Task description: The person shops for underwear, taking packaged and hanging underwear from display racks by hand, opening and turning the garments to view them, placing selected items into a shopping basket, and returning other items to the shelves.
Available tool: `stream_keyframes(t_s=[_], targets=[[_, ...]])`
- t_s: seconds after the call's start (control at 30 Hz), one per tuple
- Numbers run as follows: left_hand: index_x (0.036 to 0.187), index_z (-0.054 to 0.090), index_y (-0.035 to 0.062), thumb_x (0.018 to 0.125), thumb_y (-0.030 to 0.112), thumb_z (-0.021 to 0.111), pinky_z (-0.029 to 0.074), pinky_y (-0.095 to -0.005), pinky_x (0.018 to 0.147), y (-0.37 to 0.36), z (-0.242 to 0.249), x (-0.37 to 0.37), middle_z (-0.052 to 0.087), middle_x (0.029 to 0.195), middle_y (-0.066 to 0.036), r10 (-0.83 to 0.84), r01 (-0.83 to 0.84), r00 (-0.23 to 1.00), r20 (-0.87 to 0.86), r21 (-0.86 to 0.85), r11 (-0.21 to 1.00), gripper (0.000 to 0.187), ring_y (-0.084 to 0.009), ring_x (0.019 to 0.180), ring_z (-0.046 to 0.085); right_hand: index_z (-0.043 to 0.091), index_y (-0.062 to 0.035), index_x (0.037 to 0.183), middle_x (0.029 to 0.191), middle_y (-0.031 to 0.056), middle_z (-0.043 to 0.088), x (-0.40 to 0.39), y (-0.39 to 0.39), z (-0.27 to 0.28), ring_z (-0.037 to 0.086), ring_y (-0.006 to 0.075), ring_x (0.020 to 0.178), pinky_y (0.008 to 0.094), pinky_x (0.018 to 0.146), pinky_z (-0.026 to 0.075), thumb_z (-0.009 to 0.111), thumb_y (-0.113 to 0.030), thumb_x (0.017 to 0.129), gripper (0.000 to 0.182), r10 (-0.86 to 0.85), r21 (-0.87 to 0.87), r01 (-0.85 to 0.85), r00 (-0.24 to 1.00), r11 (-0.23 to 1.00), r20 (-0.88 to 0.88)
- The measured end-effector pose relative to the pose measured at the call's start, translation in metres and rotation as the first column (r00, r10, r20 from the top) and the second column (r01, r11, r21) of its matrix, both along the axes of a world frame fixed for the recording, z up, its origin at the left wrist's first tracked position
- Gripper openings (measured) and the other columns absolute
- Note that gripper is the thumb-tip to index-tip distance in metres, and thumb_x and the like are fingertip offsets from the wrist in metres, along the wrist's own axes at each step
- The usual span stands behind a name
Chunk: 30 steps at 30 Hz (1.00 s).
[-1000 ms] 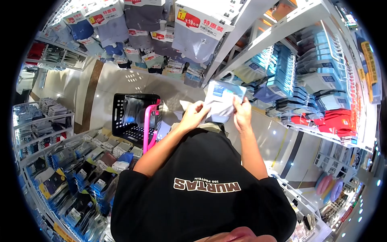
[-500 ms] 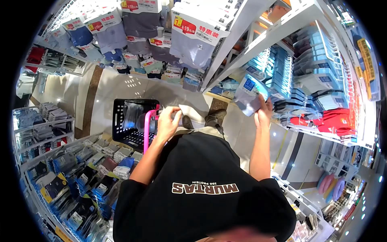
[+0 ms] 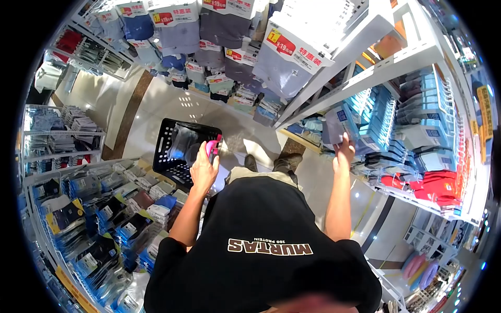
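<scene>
Standing at the far left, a white rack (image 3: 68,132) is holding folded goods on its tiers. Below and nearer, a display of wrapped items (image 3: 99,250) is spreading toward the person's side. Above, grey garments (image 3: 224,28) are hanging in a row under red-and-white price cards (image 3: 282,41).

Right of the display, a black basket (image 3: 160,151) is leaning at an angle and containing a clear-wrapped item (image 3: 183,142). At its right side, the left hand (image 3: 204,169) is grasping the pink handle (image 3: 213,147), fingers curling about it.

In the middle, a black shirt (image 3: 266,224) is covering the person's torso, and two dark shoes (image 3: 282,164) are resting on the floor beyond.

Farther right, the right hand (image 3: 344,152) is gripping the lower edge of a grey pack (image 3: 338,128) with its fingertips. The pack is sitting right beside blue packs (image 3: 378,122); whether a hook is bearing it, I cannot tell. Red goods (image 3: 438,185) are hanging lower, and pastel rings (image 3: 415,266) are showing past them.
</scene>
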<state>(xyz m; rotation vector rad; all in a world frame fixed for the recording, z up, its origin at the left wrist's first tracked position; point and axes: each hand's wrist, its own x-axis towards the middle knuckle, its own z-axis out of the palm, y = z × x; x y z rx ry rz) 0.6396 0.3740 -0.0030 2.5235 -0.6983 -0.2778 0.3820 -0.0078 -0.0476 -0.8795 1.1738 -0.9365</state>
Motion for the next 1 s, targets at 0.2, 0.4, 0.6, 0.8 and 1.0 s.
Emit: stream_keyframes(t_s=[0.2,0.4,0.6,0.8,1.0], targets=[[0.132,0.047,0.0142,0.086,0.014,0.064,0.052,-0.0531,0.073,0.015,-0.020,0.019,0.068,0.094,-0.024,0.002,0.003,0.997,-0.075,0.065,0.998,0.049,-0.0449,0.085,0.066,0.047,-0.0106,0.127,0.107,0.0030,0.060,0.012,0.032,-0.028,0.059,0.0134,0.084,0.0351,0.070,0.049,0.066,-0.022,0.094,0.040,-0.058,0.049,0.068,0.981,0.996,-0.186],[0.132,0.048,0.0147,0.084,0.011,0.064,0.052,-0.0526,0.075,0.034,-0.026,0.050,0.068,0.092,-0.024,0.025,-0.022,0.998,-0.053,0.059,0.998,0.051,-0.0441,0.085,0.066,0.047,-0.0120,0.132,0.111,0.0025,0.062,0.031,0.075,-0.031,0.063,0.0165,0.083,0.0386,0.071,0.051,0.064,-0.019,0.093,0.043,-0.004,0.184,0.027,0.992,0.983,-0.124],[0.131,0.051,0.0162,0.085,0.013,0.062,0.053,-0.0523,0.076,0.063,-0.027,0.088,0.068,0.092,-0.024,0.039,-0.035,0.999,-0.034,0.100,0.994,0.048,-0.0443,0.087,0.066,0.055,-0.0089,0.126,0.110,0.0063,0.063,0.061,0.097,-0.026,0.064,0.0197,0.089,0.0342,0.074,0.052,0.063,-0.018,0.094,0.034,0.411,0.201,-0.387,0.907,0.900,-0.095],[0.126,0.055,0.0168,0.089,0.022,0.063,0.051,-0.0504,0.076,0.094,-0.010,0.117,0.068,0.091,-0.022,0.036,-0.045,0.997,0.064,0.145,0.988,0.039,-0.0424,0.087,0.065,0.053,-0.0006,0.128,0.110,0.0102,0.065,0.118,0.092,0.034,0.064,0.0205,0.099,0.0337,0.084,0.054,0.059,-0.012,0.094,0.037,0.479,-0.173,-0.497,0.867,0.851,-0.136],[0.111,0.059,0.0159,0.092,0.040,0.063,0.051,-0.0505,0.073,0.121,-0.017,0.158,0.069,0.094,-0.017,0.099,-0.138,0.978,0.185,0.214,0.967,0.032,-0.0401,0.087,0.066,0.057,0.0020,0.117,0.102,0.0105,0.066,0.153,0.068,0.100,0.065,0.0194,0.092,0.0311,0.080,0.054,0.066,-0.013,0.093,0.029,0.485,-0.465,-0.445,0.874,0.765,-0.038]])
